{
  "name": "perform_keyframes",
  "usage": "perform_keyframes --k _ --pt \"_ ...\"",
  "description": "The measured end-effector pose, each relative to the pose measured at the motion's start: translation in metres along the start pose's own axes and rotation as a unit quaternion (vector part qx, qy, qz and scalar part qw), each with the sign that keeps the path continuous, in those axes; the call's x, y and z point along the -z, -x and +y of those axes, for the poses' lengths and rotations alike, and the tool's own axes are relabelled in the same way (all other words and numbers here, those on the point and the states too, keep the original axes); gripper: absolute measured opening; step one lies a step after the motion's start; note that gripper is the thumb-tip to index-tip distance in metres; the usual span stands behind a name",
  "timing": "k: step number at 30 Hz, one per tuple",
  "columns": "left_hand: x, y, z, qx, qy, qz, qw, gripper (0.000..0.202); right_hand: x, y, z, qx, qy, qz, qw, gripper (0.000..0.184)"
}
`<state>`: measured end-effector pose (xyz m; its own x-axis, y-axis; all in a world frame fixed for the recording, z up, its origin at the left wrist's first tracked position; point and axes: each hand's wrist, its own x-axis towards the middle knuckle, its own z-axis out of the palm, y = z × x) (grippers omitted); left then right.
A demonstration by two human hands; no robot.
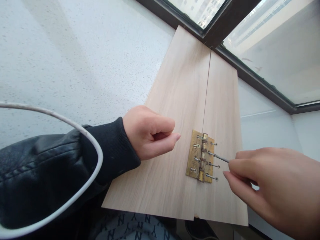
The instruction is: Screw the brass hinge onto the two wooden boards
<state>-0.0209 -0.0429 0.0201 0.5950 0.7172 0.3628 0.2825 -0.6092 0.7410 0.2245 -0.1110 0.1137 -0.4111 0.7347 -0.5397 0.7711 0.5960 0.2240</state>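
A brass hinge (203, 160) lies across the seam between two pale wooden boards. Several small screws (212, 177) stand in its holes on both leaves, some tilted. My right hand (272, 186) pinches a thin metal shaft (222, 158) that slants down to a hole in the hinge's right leaf. The shaft's other end is hidden in my fingers. My left hand (151, 133) is closed over the left board (172, 96), left of the hinge and apart from it. Whatever its curled fingers hold, if anything, is hidden.
A white cable (96, 143) loops in front of my left sleeve. The boards, including the narrower right one (223, 103), lie on a speckled white surface (105, 60) and reach the dark window frame (215, 33). Their near edge overhangs my lap, with patterned fabric (132, 226) below.
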Motion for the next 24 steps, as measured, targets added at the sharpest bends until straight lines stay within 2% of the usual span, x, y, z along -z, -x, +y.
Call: perform_keyframes --k 3,6,11,15,16,19,21,24 --pt "0.000 0.000 0.000 -0.005 0.003 0.011 1.000 0.041 -0.002 0.001 0.003 -0.062 -0.044 -0.016 0.997 0.038" --pt "0.000 0.000 0.001 0.002 0.002 0.009 1.000 0.041 -0.004 0.000 0.005 -0.136 -0.104 -0.063 0.983 0.043" --pt "0.000 0.001 0.001 0.010 -0.001 0.007 1.000 0.042 0.000 -0.003 0.005 -0.236 -0.229 -0.135 0.935 0.041" --pt "-0.002 0.002 0.001 0.010 -0.004 0.016 1.000 0.041 0.004 -0.003 0.005 -0.285 -0.291 -0.155 0.900 0.041" --pt "-0.002 0.002 0.001 0.011 -0.004 0.015 1.000 0.041 0.005 -0.002 0.007 -0.279 -0.301 -0.154 0.899 0.043" --pt "-0.003 0.002 0.001 0.003 -0.001 0.024 1.000 0.040 0.004 0.002 0.017 -0.206 -0.352 -0.127 0.904 0.046" --pt "-0.004 0.002 0.001 -0.004 0.000 0.032 0.999 0.039 0.002 0.007 0.025 -0.187 -0.370 -0.075 0.907 0.037" --pt "-0.005 0.001 0.002 -0.012 -0.009 0.036 0.999 0.040 -0.005 0.020 0.032 -0.197 -0.350 0.000 0.916 0.020"
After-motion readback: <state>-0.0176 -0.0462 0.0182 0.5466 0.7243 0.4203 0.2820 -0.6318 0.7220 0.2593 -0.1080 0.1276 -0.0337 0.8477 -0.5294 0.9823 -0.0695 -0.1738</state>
